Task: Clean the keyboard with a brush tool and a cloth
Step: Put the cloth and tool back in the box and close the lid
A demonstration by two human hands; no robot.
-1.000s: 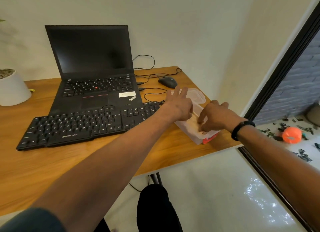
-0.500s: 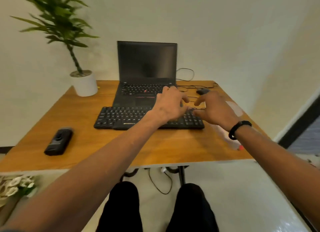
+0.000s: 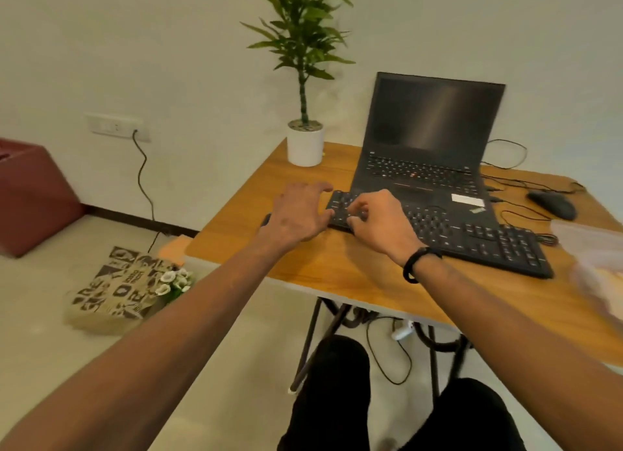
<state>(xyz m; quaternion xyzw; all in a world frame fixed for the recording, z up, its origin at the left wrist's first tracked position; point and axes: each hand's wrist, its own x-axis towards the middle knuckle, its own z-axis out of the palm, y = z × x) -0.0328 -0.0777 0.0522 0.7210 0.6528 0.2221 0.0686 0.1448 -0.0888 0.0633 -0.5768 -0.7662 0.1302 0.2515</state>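
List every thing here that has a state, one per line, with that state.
laptop: lid open, screen dark
keyboard: flat on the table, in front of the laptop
left hand: fingers spread, holding nothing, beside the keyboard's left end
right hand: fingers curled over the keyboard's left keys
mouse: untouched, cable attached
wall cable: plugged into the socket

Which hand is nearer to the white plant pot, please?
Left. The left hand hovers at the keyboard's left end, below the white plant pot; the right hand is over the keys, farther right.
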